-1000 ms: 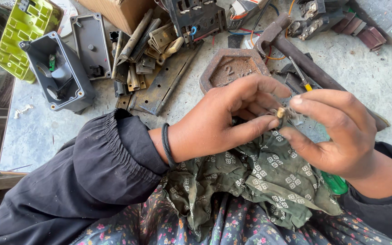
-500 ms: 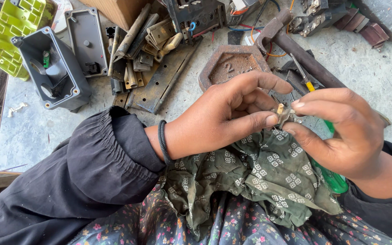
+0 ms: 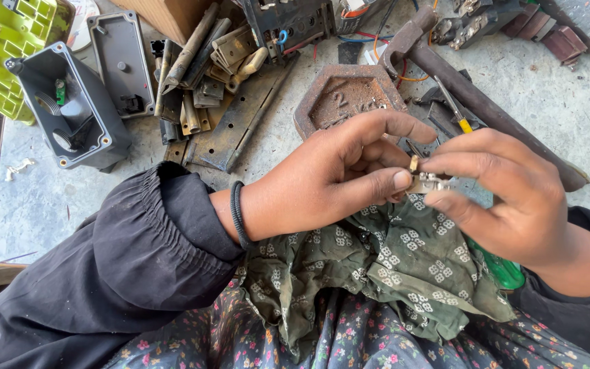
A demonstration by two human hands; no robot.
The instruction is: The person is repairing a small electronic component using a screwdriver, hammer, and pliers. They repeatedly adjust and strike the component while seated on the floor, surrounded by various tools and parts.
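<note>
My left hand [image 3: 329, 181] and my right hand [image 3: 507, 195] meet over my lap, both pinching a small metal part [image 3: 426, 179] with a brass end. The left thumb and fingers grip its left side; the right fingertips hold its right side. A black band sits on my left wrist. Under the hands lies a green patterned cloth [image 3: 377, 266]. A green-handled tool [image 3: 503, 270] pokes out beneath my right hand, mostly hidden.
On the concrete ahead: a rusty hexagonal iron weight [image 3: 346, 96], a hammer [image 3: 459, 75], a yellow-tipped screwdriver [image 3: 455, 109], a flat metal plate [image 3: 240, 126] with brass strips, a grey plastic housing [image 3: 69, 113], its lid [image 3: 121, 61], and a yellow-green casing [image 3: 8, 41].
Both hands have stayed together on the small part, with slight finger shifts turning it. The view has drifted a little.
</note>
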